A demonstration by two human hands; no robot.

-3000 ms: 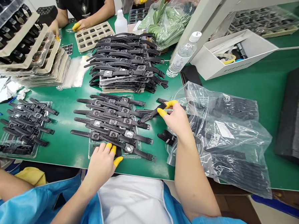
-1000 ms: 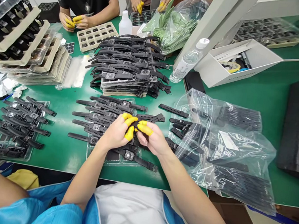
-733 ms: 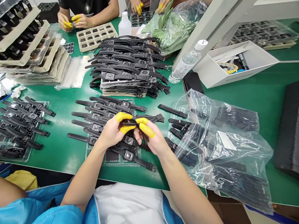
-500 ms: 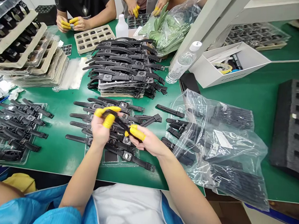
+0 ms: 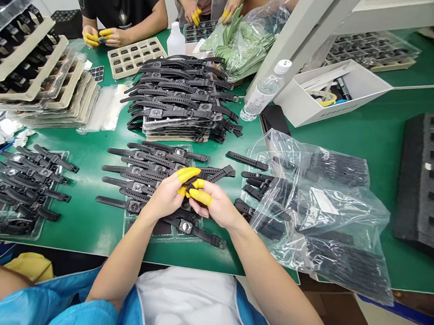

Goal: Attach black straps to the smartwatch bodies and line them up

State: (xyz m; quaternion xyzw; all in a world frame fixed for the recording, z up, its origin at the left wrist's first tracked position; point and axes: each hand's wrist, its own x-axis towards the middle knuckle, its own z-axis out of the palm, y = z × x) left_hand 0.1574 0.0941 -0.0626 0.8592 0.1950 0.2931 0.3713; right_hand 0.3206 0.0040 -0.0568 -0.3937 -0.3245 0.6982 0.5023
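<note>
At the left of the tabletop, I see a first watch batch laid slantwise; next, a second watch batch overlaps on a clear tray, presumably so that all fit. Above it, my left hand and right hand both pinch a black piece, probably to steady it from two sides. To the right, loose straps and plastic bags lie seemingly within easy reach.

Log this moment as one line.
left hand: pinching black piece | right hand: on same piece | beneath: watches on clear tray | person's right: bagged black straps
</note>
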